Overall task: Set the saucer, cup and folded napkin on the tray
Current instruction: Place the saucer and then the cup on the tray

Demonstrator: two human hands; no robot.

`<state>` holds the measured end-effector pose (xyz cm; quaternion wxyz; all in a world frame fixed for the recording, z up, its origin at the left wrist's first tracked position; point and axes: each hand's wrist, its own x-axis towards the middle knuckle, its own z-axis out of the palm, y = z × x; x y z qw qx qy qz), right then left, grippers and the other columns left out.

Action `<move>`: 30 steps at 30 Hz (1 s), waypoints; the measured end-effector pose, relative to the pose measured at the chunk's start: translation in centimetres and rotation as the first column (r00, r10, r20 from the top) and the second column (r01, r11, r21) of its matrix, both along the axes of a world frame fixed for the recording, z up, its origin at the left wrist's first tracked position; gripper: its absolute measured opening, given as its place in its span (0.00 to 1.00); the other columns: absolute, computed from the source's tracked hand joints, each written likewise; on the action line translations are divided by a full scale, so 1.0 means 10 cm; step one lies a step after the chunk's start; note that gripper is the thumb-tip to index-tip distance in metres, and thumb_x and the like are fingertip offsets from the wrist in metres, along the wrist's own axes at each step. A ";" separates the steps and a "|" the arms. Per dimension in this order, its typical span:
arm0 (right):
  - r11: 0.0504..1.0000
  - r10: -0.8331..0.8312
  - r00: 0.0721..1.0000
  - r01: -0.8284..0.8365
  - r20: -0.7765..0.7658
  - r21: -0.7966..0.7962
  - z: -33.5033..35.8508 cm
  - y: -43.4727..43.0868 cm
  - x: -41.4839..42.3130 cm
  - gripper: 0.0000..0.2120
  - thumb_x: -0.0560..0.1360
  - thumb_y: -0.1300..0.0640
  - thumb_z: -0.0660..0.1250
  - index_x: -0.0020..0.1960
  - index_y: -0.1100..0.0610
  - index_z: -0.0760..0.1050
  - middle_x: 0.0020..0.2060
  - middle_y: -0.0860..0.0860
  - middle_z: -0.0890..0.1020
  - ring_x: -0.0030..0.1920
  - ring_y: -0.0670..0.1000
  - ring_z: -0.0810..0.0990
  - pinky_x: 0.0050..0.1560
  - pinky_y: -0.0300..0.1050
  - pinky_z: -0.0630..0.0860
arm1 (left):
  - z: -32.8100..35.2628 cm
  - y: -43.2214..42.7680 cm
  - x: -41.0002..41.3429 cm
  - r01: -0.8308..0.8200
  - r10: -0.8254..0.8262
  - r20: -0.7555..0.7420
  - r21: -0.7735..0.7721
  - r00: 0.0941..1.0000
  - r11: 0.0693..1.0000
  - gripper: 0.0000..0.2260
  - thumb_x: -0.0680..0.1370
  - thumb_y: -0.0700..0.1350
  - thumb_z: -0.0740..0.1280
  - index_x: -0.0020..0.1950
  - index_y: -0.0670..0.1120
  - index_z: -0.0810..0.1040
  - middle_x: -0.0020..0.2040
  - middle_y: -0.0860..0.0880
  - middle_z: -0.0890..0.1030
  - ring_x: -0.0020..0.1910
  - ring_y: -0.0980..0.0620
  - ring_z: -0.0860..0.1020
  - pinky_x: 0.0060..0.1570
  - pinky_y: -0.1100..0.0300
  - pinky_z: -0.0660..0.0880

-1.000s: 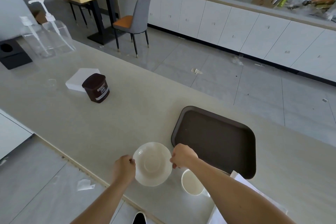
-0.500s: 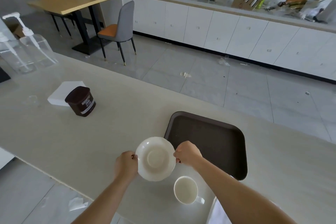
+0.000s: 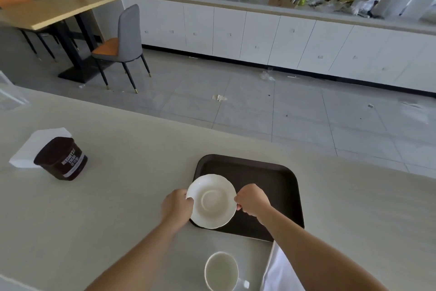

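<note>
Saucer (image 3: 212, 201) sits pinched by its rim between 2 hands, left hand (image 3: 177, 205) and right hand (image 3: 252, 200), level over the tray (image 3: 269, 179) near corner, likely for steady lowering. Cup (image 3: 221, 271) waits on the tabletop (image 3: 113, 196) nearer the body.

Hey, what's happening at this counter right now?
A person is setting up a tray. Both hands, left hand and right hand, hold a white saucer by its edges over the near left corner of the dark tray. The cup and a white napkin wait on the counter, not yet on the tray.
</note>
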<state>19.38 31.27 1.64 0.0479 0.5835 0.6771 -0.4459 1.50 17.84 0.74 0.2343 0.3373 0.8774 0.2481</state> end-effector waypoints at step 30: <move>0.963 -0.104 0.991 0.121 -0.081 0.241 -0.19 -0.01 0.24 0.11 0.76 0.53 0.69 0.59 0.52 0.78 0.46 0.47 0.81 0.46 0.49 0.79 0.43 0.41 0.76 | -0.26 -0.32 -0.15 0.135 -0.206 -0.416 -0.193 0.886 0.972 0.20 0.74 0.45 0.65 0.66 0.46 0.74 0.62 0.43 0.75 0.61 0.39 0.73 0.55 0.44 0.71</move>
